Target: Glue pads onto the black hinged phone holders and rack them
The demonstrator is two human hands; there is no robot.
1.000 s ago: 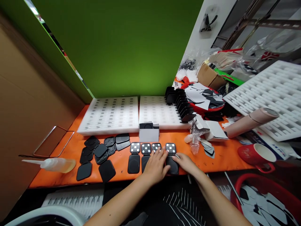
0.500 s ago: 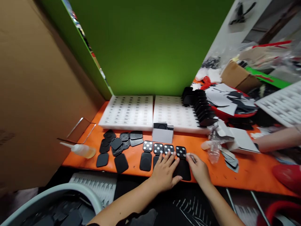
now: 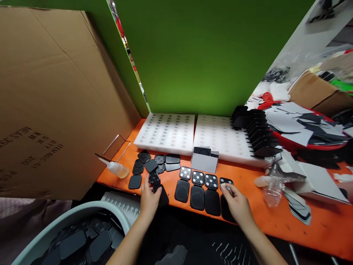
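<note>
My left hand (image 3: 149, 200) is closed around the edge of a black hinged pad (image 3: 164, 198) at the near table edge; the pad's smaller dotted plate (image 3: 154, 178) tilts up beyond the fingers. My right hand (image 3: 239, 207) is pinched on a small silvery piece (image 3: 229, 190) too small to name. It hovers over the rightmost hinged pad (image 3: 225, 209), partly covering it. Left of that, a row of opened hinged pads (image 3: 197, 198) lies flat, their upper plates (image 3: 211, 181) showing white round dots. More black pads (image 3: 151, 165) are heaped beyond my left hand.
Two white foam trays (image 3: 165, 129) stand at the back, with black curved parts (image 3: 260, 132) on the right one. A glue bottle (image 3: 117, 169) and wire stand (image 3: 117, 147) are at left. Crumpled plastic (image 3: 273, 189) and a white box (image 3: 317, 180) lie right. A tub (image 3: 125, 217) sits below.
My left hand has left the row of pads, moved left and taken hold of a hinged pad by the heap. My right hand stays at the rightmost pad. The view has shifted left.
</note>
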